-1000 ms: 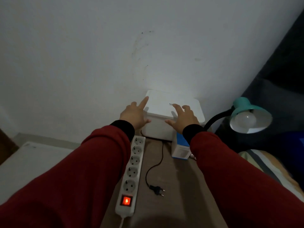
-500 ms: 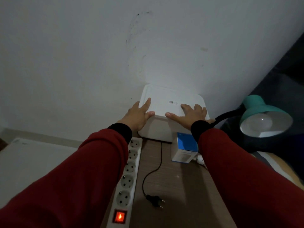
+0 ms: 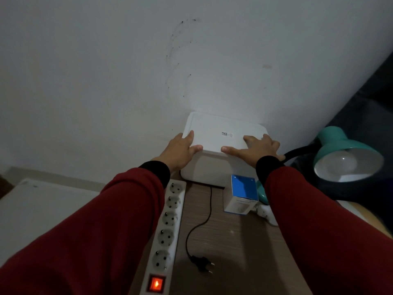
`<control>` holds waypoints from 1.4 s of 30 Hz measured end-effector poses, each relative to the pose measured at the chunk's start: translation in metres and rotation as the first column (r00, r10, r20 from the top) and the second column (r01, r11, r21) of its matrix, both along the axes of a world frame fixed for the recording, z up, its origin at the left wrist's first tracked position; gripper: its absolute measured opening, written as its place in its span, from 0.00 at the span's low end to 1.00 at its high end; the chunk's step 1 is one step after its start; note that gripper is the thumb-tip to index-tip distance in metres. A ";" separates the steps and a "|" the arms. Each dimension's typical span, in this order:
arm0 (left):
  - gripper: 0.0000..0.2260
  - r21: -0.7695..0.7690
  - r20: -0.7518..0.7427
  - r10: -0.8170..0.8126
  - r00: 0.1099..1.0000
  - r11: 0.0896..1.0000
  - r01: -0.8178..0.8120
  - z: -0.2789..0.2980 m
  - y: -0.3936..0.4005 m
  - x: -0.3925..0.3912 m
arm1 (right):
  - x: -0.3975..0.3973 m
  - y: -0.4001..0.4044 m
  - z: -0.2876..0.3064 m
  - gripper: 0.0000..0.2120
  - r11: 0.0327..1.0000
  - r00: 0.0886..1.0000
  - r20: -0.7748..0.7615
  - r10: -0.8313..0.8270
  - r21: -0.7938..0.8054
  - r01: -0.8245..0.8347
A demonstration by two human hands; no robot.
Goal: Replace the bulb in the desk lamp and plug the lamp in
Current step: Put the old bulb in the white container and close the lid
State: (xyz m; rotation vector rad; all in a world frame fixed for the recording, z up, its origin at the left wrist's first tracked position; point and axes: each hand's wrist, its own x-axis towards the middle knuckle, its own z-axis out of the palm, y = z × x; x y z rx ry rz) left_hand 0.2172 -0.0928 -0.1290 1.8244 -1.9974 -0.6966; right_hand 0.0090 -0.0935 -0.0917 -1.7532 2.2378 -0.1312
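Observation:
A white lidded box (image 3: 214, 167) stands against the wall at the back of the wooden desk (image 3: 229, 241). My left hand (image 3: 180, 152) grips the left front corner of its lid (image 3: 221, 133), and my right hand (image 3: 257, 151) grips the lid's right front edge. A teal desk lamp (image 3: 338, 150) with a white bulb (image 3: 342, 165) in its shade leans at the right on a black gooseneck. Its black plug (image 3: 202, 264) lies loose on the desk. A blue and white bulb carton (image 3: 242, 194) stands in front of the box, with a loose bulb (image 3: 265, 213) beside it.
A white power strip (image 3: 168, 228) with several empty sockets and a lit red switch (image 3: 156, 284) runs along the desk's left edge. A white surface (image 3: 42, 205) lies lower at the left. A dark curtain (image 3: 374, 88) hangs at the right.
Both hands moved forward from hovering over the box and closed on the front edge of its lid. The camera shifted closer and tilted down.

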 end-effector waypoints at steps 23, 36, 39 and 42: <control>0.34 -0.093 -0.158 0.144 0.977 0.983 -0.160 0.020 0.006 -0.008 | -0.004 0.009 0.016 0.43 0.995 0.998 0.021 0.063 -0.075 -0.061; 0.34 -0.164 -0.235 0.146 0.961 0.969 -0.188 0.036 0.048 -0.010 | -0.005 0.047 0.029 0.42 0.981 0.994 0.009 0.109 -0.162 -0.107; 0.35 -0.145 -0.243 0.157 0.957 0.970 -0.196 0.036 0.077 -0.013 | -0.009 0.075 0.029 0.43 0.982 0.994 0.033 0.104 -0.165 -0.097; 0.34 -0.153 -0.234 0.149 0.961 0.970 -0.188 0.036 0.112 -0.018 | -0.014 0.112 0.028 0.42 0.981 0.995 0.033 0.094 -0.174 -0.087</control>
